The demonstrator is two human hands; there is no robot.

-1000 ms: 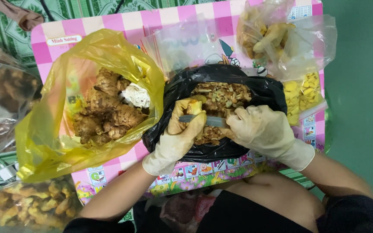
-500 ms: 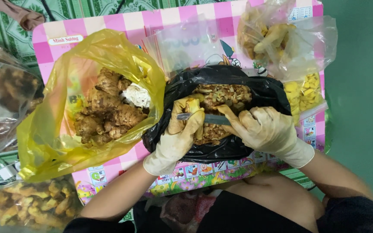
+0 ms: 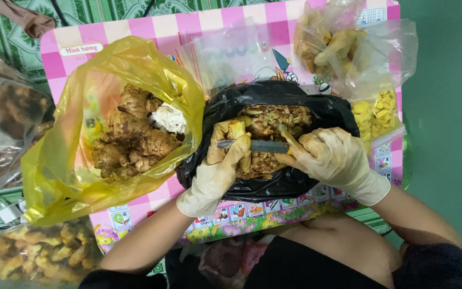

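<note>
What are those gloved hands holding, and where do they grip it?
The right hand holds a knife by its handle end. The left hand pinches a small piece of ginger between thumb and fingers, against the blade.

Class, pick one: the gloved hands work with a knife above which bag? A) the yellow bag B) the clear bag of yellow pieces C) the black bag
C: the left hand, the right hand and the knife between them sit over the black bag of peelings.

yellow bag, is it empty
No, the yellow bag lies open on the pink checked table with a heap of brown unpeeled ginger roots inside.
</note>
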